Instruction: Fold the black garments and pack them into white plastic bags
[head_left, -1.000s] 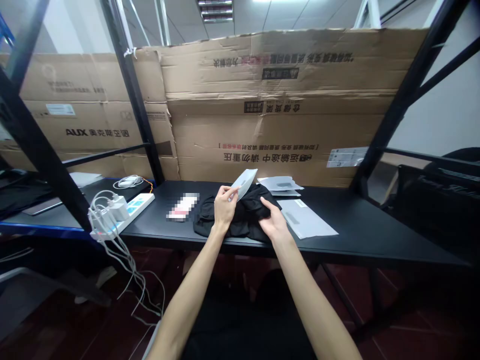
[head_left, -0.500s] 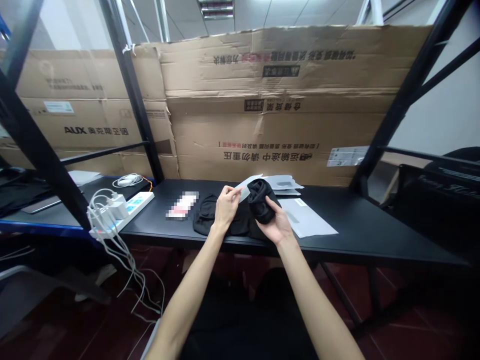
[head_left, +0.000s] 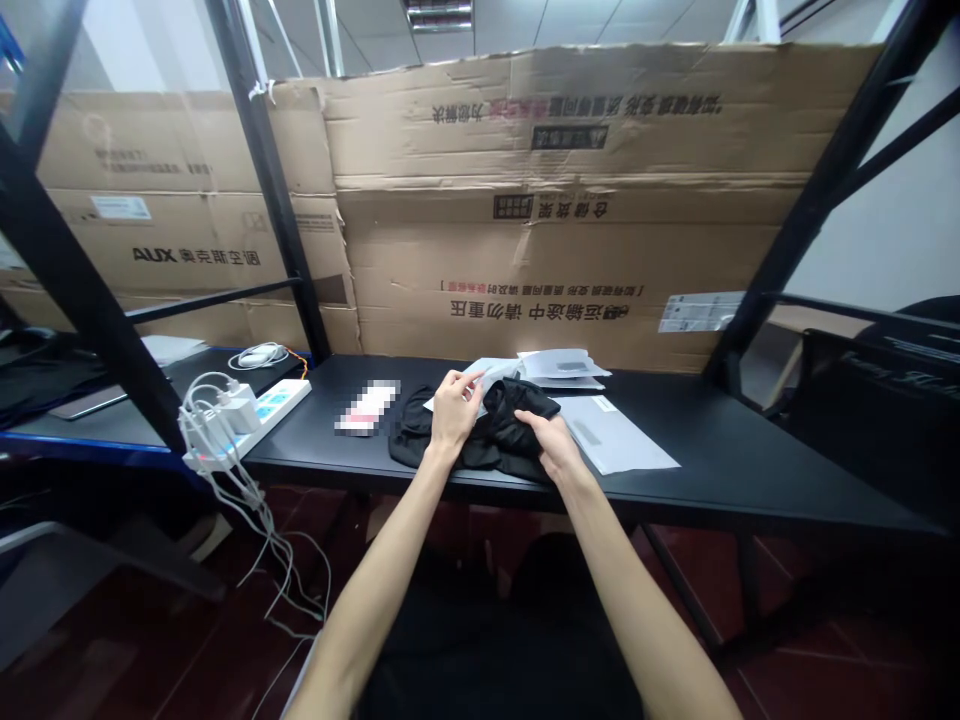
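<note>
Between my thumb and fingers, my left hand (head_left: 454,415) pinches a pale, translucent plastic bag (head_left: 493,372), which spreads out beyond the fingertips. My right hand (head_left: 551,437) is closed on a bunched black cloth (head_left: 521,412), thumb on top and the other fingers partly hidden. The cloth touches the bag's near edge; whether any of it is inside I cannot tell. More black fabric (head_left: 409,435) lies crumpled on the table under and beside my left hand. Just right of my right hand, a flat frosted plastic bag (head_left: 619,440) lies on the table.
Behind the cloth is a small stack of pale bags (head_left: 562,365). A blurred-out flat item (head_left: 367,408) lies left on the black table (head_left: 750,460). A power strip (head_left: 281,400) with plugs and hanging cables sits at the left edge. Cardboard (head_left: 562,250) walls the back between black metal posts.
My right hand has lowered the rolled black cloth toward the table, and the cloth now looks looser and flatter. The translucent bag in my left hand shows wider.
</note>
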